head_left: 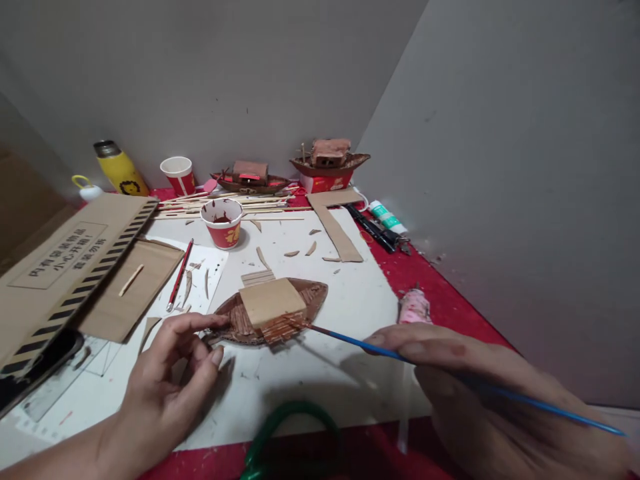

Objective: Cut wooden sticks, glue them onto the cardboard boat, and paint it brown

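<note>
A small brown cardboard model boat [316,298] sits on the white sheet in front of me. Its tan canopy [273,301] is unpainted on top, while the near side has wet-looking brown paint. At the boat's left end, my left hand [173,380] steadies it with the index finger on the hull; the thumb is held away from it. My right hand [480,393] grips a blue paintbrush [345,338], whose bristles touch the canopy's brown near side. A paper cup [223,233] with dark brown paint inside stands behind the boat.
Two finished-looking model boats [250,177] stand at the back, one on a red box. Wooden sticks [265,200], cardboard scraps [291,254], a red pencil [180,277] and a cardboard box [65,267] lie around. Green scissor handles [295,410] are at the near edge. Grey walls close in behind and right.
</note>
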Tool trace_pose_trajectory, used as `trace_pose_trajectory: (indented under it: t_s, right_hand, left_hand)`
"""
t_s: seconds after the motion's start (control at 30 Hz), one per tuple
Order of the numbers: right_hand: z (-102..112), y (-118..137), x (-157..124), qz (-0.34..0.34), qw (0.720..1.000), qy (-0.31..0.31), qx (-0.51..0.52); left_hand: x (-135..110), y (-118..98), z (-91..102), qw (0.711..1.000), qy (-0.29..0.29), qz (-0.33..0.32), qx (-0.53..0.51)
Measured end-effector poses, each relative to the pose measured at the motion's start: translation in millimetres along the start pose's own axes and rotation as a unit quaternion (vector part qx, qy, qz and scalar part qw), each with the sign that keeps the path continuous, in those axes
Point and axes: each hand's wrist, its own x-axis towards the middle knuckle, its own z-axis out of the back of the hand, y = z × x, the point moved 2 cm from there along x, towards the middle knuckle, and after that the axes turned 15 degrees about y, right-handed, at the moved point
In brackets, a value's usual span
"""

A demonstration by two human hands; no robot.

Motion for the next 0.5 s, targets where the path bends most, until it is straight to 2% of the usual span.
trace_pose_trajectory:
  t_s: [0.1, 0.2, 0.3, 0.4, 0.5]
  right_hand:
    - [1, -2, -2, 0.001, 0.996, -0.023, 0.085]
    - [1, -3, -4, -0.015, 0.991, -0.059, 0.115]
    - [-2, -3, -3, -0.035, 0.982, -0.084, 0.163]
    - [-6, -3, 0, -0.043, 0.975, -0.074, 0.207]
    - [-7, -3, 3, -0.064, 0.976, -0.068, 0.197]
  left_hand:
    - [1, -2, -3.7, 0.998, 0.012, 0.041, -0.037]
    - [1, -1, -9.1, 0.995, 0.017, 0.063, -0.069]
    - [4, 2, -15.4, 0.996, 0.047, 0.052, -0.062]
    - [8, 6, -18.7, 0.996, 0.064, 0.038, -0.043]
    - [9, 8, -19.1, 0.996, 0.072, 0.036, -0.026]
